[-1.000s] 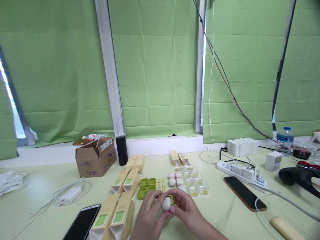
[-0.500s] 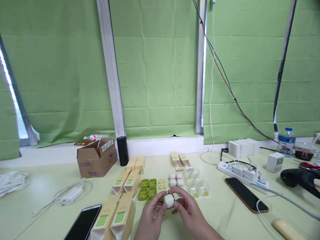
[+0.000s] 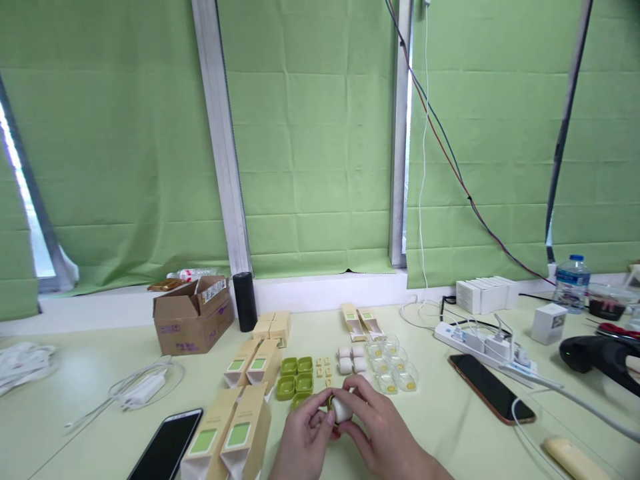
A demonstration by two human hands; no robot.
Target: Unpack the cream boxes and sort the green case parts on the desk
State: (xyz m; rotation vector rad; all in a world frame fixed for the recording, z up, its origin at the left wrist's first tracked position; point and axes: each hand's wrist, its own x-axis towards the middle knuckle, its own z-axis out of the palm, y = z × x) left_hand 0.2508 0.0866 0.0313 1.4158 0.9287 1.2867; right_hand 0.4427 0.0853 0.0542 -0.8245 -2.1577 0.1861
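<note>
Close to the table's near edge, my left hand pinches a small green cup, mostly hidden by its fingers. My right hand has its fingers round a white rounded block that sits against the cup's opening. Whether the block is fully seated inside cannot be seen. Just beyond my left hand stand several square green cups. Small yellow pieces lie in rows beside them. Farther right are white rounded blocks and clear domed covers with yellow bits inside.
Beige cartons with green labels stand left of my hands, beside a phone. A cardboard box and a black cylinder are at the back. On the right lie another phone and a power strip with cables.
The cup and white block have turned sideways in my hands, so the block now faces right. My right fingers have closed further round the block.
</note>
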